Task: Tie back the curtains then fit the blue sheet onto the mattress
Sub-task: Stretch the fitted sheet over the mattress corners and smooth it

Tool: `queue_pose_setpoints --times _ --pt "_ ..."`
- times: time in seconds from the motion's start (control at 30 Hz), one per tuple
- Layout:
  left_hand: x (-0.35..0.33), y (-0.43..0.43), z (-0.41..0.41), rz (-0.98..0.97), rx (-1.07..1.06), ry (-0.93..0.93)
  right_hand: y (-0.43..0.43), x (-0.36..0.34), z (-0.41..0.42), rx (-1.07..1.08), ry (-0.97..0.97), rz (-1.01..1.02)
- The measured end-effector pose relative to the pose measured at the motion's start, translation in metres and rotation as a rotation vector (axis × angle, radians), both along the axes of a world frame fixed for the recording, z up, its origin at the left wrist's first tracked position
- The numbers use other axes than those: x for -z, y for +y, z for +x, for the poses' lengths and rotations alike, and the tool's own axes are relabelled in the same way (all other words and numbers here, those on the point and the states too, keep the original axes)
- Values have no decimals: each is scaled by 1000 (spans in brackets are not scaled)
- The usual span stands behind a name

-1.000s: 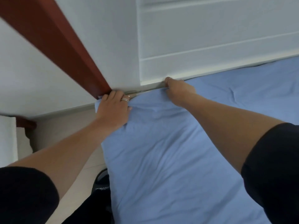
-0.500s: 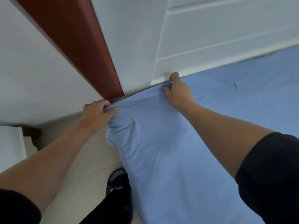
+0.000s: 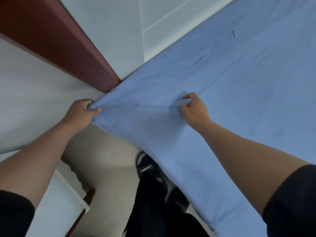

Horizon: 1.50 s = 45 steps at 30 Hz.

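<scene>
The blue sheet (image 3: 230, 93) covers the mattress across the right half of the view and hides it entirely. My left hand (image 3: 80, 111) grips the sheet's corner, bunched between thumb and fingers, at the mattress corner beside the wall. My right hand (image 3: 194, 109) lies on top of the sheet about a forearm's length to the right, fingers curled and pinching a small fold of the fabric. A taut crease runs between both hands. No curtains are in view.
A dark red wooden beam (image 3: 56, 40) runs diagonally down to the mattress corner. White panelled wall (image 3: 162, 16) borders the bed's far side. My black sandal (image 3: 147, 168) and dark trouser leg stand on the beige tiled floor (image 3: 102, 159). White furniture (image 3: 56, 202) sits lower left.
Both hands have come away from the wall towards me. The left hand has pulled the gathered corner outwards to the left. The right hand left the bed's far edge and now pinches fabric further in.
</scene>
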<state>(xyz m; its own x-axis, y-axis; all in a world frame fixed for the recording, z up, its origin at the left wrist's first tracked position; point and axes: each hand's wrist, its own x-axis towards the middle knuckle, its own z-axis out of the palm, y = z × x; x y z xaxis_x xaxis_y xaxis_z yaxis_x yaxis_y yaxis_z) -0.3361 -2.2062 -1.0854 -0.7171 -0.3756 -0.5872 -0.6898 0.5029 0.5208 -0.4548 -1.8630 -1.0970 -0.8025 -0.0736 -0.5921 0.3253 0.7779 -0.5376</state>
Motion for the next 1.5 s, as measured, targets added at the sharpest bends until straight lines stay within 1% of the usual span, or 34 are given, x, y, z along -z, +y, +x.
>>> queue_pose_setpoints --times 0.07,0.1,0.17,0.2,0.23,0.27,0.3,0.33,0.37,0.4,0.43,0.5,0.6,0.63,0.67,0.77,0.83,0.9,0.93,1.07,1.17,1.23,1.27,1.3,1.37,1.4,1.43,1.5 --pt "-1 -12 5 -142 -57 29 10 -4 14 14 -17 6" --pt "0 -14 5 -183 -52 -4 17 -8 21 30 -30 14" --pt "2 -7 4 -224 -34 -150 27 -12 32 60 -67 50" --pt "3 0 4 -263 -75 -238 32 -13 37 64 -80 75" --pt "1 11 5 -333 -153 -274 35 -15 42 54 -76 103" --pt "-5 26 4 -413 -220 -240 40 -17 47 44 -48 139" --pt "-13 43 5 -467 -256 -124 42 -17 52 18 -6 175" --pt "-20 64 4 -472 -233 31 47 -18 59 -4 45 215" --pt "-25 86 3 -453 -154 175 48 -19 64 -33 89 253" --pt "-27 110 1 -423 -24 280 50 -19 69 -65 115 293" --pt "-26 138 -1 -395 131 345 54 -19 74 -84 118 329" --pt "-17 192 -9 -322 404 422 58 -12 83 -119 124 372" --pt "-4 267 -30 -222 695 497 65 4 90 -154 133 397" --pt "3 286 -37 -225 773 487 69 9 92 -160 133 410" --pt "13 308 -40 -239 860 422 85 17 101 -119 116 422" --pt "43 328 -31 -376 958 129 135 31 139 54 73 452" --pt "50 321 -9 -434 1037 10 180 33 184 167 -21 525" --pt "44 309 14 -472 1125 -74 228 28 239 321 -159 572" --pt "37 306 24 -496 1166 -107 254 21 270 396 -234 576" --pt "22 283 42 -538 1201 -229 331 -8 366 481 -518 519" --pt "12 300 48 -568 1192 -276 372 -31 433 752 -729 415" --pt "3 319 52 -531 1143 -261 381 -37 459 850 -804 339" --pt "-1 336 58 -508 1147 -205 386 -40 468 862 -767 357" --pt "-4 347 62 -488 1165 -124 384 -41 465 850 -656 441" --pt "-5 386 79 -452 1222 78 386 -40 455 835 -357 643" --pt "-5 408 87 -411 1252 166 386 -38 442 799 -188 682" --pt "0 436 101 -366 1301 253 389 -34 437 750 -63 668" --pt "10 491 124 -286 1375 368 389 -16 419 568 77 615"
